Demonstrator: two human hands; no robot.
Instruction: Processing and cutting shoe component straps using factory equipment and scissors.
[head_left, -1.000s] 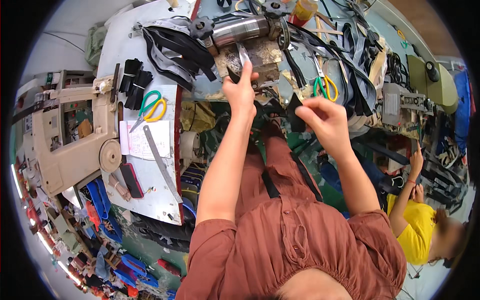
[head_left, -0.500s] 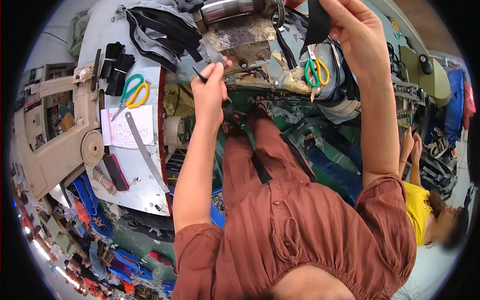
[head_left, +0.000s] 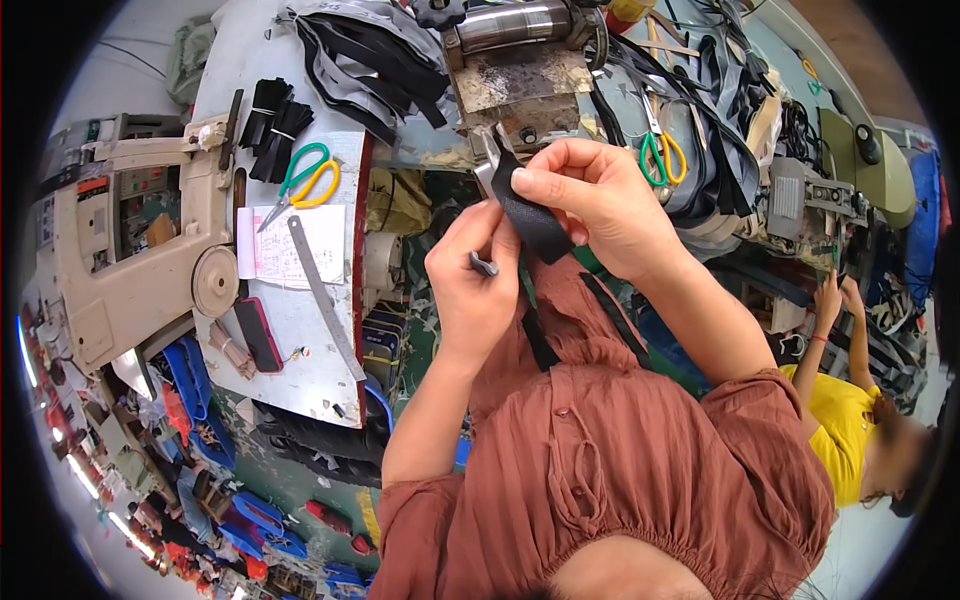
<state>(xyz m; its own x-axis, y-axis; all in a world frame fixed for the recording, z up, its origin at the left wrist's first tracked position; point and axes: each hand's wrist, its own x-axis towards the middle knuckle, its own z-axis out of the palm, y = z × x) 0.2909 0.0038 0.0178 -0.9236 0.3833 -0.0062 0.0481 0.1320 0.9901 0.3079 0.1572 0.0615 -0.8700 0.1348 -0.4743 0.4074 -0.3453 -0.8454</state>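
In front of my body, my two hands are close together. My right hand [head_left: 610,205] pinches a black fabric strip [head_left: 538,228] between thumb and fingers, its wide end hanging down toward my lap. My left hand [head_left: 470,280] is closed around a narrow grey piece [head_left: 484,265], whose end pokes out of the fist. A flat grey tip shows above this hand, against the black strip; whether the two grey parts are one piece is hidden by the fingers. Behind the hands stands a machine with a shiny metal roller [head_left: 515,25].
Green-and-yellow scissors [head_left: 305,180], a notepad [head_left: 300,245], a metal ruler [head_left: 320,290] and a phone [head_left: 260,335] lie on the left table. Black and grey strips [head_left: 370,60] are heaped behind. More scissors [head_left: 662,155] lie right of the machine. A person in yellow [head_left: 835,420] works at right.
My right hand has come down and left from the upper right, bringing the black strip to my left hand. My left hand has moved down and right in the picture. The view has shifted slightly.
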